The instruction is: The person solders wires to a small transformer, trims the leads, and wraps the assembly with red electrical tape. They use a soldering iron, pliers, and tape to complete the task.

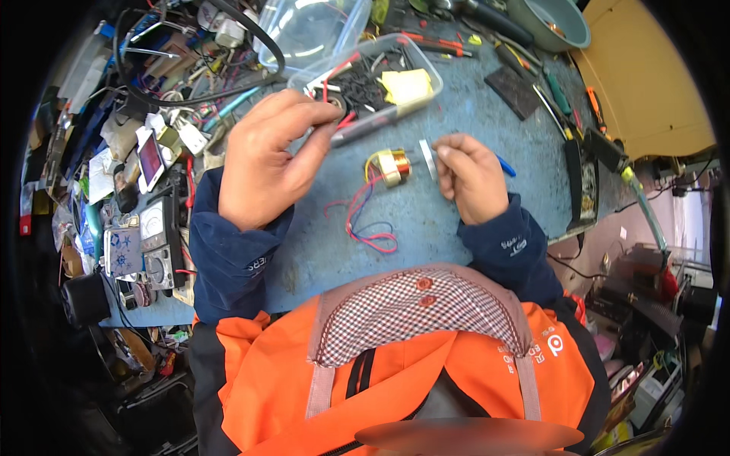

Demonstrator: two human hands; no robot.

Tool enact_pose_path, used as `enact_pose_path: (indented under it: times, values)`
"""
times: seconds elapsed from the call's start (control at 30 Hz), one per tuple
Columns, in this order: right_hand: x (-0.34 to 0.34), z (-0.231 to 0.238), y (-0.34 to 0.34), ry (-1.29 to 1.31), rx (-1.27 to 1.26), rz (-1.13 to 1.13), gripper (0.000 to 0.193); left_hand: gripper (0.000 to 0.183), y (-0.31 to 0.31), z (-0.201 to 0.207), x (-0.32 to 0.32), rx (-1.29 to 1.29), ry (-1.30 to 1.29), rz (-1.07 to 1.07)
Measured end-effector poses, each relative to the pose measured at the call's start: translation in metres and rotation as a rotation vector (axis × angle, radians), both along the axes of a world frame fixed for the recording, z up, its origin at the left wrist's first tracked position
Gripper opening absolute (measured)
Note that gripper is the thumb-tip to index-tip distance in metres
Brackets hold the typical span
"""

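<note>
My left hand (277,156) is over the near left corner of a clear plastic box (365,131), thumb and forefinger pinched together. A small round dark piece (335,99) shows at the fingertips; I cannot make it out clearly. My right hand (473,176) is closed, with a thin, pale, flat piece (427,159) standing upright at its fingertips. Between the hands lies a small motor-like part with copper windings (394,167) and a cream-coloured body. Red and blue wires (372,237) trail from it toward me across the blue bench top.
Black pieces and a yellow block (407,87) fill the box. A blue pen-like object (506,166) lies beyond my right hand. Screwdrivers and a dark pad (513,91) are at the right, a grey bowl (549,26) behind. A multimeter (156,228) and dense clutter crowd the left.
</note>
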State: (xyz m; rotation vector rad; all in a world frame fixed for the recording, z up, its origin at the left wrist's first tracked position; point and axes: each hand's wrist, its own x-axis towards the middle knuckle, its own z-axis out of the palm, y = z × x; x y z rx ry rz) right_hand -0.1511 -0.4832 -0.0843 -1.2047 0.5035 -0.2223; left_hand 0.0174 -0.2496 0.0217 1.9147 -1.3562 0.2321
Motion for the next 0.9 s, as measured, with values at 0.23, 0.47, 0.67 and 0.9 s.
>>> enact_pose_path:
  times: [0.23,0.47,0.67,0.9]
  values:
    - [0.017,0.011,0.0,0.073,0.063,0.123,0.019,0.021,-0.023,-0.032,-0.014,0.195,-0.018,-0.171]
    - [0.024,0.011,0.003,0.089,0.04,0.18,0.015,0.02,-0.026,-0.042,-0.014,0.242,-0.058,-0.175]
    - [0.026,0.008,0.003,0.06,0.03,0.191,0.012,0.02,-0.026,-0.043,-0.014,0.26,-0.044,-0.17]
    - [0.025,0.008,0.004,0.08,0.038,0.163,0.01,0.021,-0.027,-0.042,-0.014,0.27,-0.042,-0.173]
